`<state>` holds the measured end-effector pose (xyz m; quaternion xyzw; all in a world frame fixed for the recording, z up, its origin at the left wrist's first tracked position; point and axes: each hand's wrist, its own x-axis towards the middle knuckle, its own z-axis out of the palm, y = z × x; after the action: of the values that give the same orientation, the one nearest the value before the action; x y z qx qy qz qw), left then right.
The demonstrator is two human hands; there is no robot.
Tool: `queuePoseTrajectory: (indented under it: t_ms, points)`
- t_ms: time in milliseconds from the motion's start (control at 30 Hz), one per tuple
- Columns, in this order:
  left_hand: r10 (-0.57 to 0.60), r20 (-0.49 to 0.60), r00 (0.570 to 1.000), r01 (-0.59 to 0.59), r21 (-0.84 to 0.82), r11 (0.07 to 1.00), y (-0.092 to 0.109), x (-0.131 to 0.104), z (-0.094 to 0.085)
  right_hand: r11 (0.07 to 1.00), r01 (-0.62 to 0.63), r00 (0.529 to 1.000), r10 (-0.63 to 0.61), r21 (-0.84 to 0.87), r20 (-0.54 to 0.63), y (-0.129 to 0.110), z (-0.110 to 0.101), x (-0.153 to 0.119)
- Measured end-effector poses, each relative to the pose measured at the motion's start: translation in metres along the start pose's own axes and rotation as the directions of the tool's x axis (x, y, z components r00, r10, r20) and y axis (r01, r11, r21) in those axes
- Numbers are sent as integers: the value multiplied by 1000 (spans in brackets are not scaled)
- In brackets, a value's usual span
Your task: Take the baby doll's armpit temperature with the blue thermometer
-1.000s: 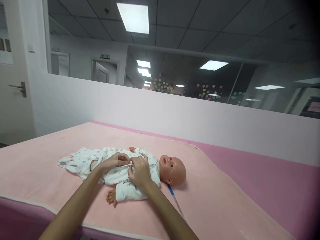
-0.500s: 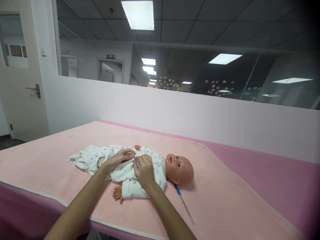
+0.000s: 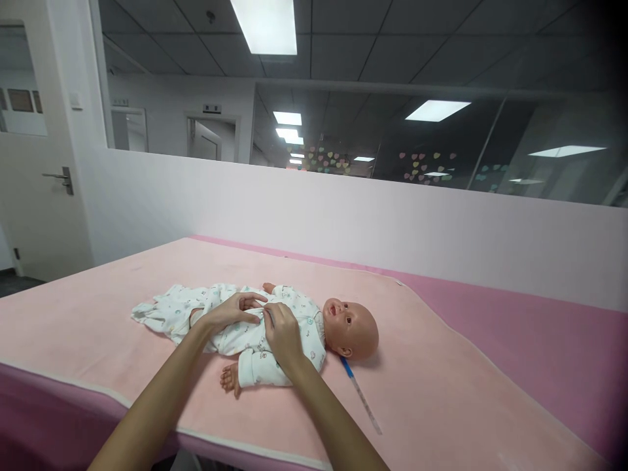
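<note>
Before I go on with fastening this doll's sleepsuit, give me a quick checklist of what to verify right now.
1. Both hands on the sleepsuit front: ok. The left hand and right hand pinch the fabric at the chest of the sleepsuit.
2. Doll lying flat on its back: ok. The doll faces up on the pink blanket.
3. Fastener lined up: cannot tell, the fingers hide it.
4. Doll away from the near edge: ok.
5. Thin blue-tipped tool out of the way: ok, it lies beside the head, apart from both hands.
</note>
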<state>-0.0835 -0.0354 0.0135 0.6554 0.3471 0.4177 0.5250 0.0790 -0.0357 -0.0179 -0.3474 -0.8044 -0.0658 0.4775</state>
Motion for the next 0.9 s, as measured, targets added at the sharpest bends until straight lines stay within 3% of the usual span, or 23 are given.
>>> queuePoseTrajectory:
  t_ms: [133, 333, 600, 900]
  points:
    - [13, -7, 1000, -13, -9, 1000, 1, -2, 2, 999, 35, 999, -35, 9, -6, -1, -2, 0]
    - [-31, -109, 994, 27, -39, 999, 4, -5, 4, 997, 77, 997, -77, -4, -11, -3, -3, -1]
    - [-15, 42, 999, 18, -64, 998, 2, -2, 3, 995, 91, 996, -90, -35, 17, -6, -6, 0]
    - [-32, -47, 998, 30, -44, 999, 10, -8, 9, 992, 116, 992, -113, -46, 62, -5, -7, 0]
